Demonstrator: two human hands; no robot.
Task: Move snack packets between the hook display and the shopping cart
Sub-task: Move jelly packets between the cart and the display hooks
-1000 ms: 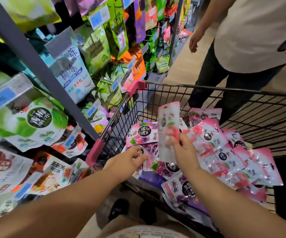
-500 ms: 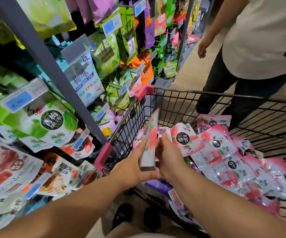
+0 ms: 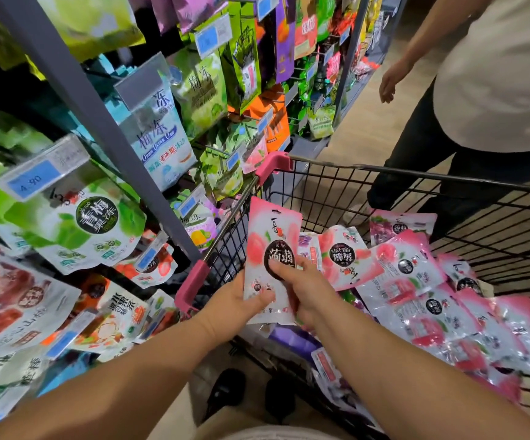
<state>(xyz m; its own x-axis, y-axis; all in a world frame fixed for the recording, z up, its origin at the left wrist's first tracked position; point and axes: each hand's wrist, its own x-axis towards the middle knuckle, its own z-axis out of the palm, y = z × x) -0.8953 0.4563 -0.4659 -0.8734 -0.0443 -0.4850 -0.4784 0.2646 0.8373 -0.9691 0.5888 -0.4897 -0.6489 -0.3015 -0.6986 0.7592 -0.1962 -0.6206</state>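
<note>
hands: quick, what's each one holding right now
Left hand: grips the pink peach snack packet, lower edge.
Right hand: pinches the same packet.

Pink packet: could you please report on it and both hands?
Left hand and right hand both grip pink packet. Packet upright above shopping cart. Second person beyond cart, not blocking.

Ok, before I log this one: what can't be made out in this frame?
Head view, all of it:
- Pink packet: lower print covered by thumbs of the left hand and right hand gripping it.
- Shopping cart floor: buried under loose packets.
- Hanging packets: hide what they hang from.
- Upper price tag: blurred, unreadable.
- Second person: cut off by top and right edges.
</note>
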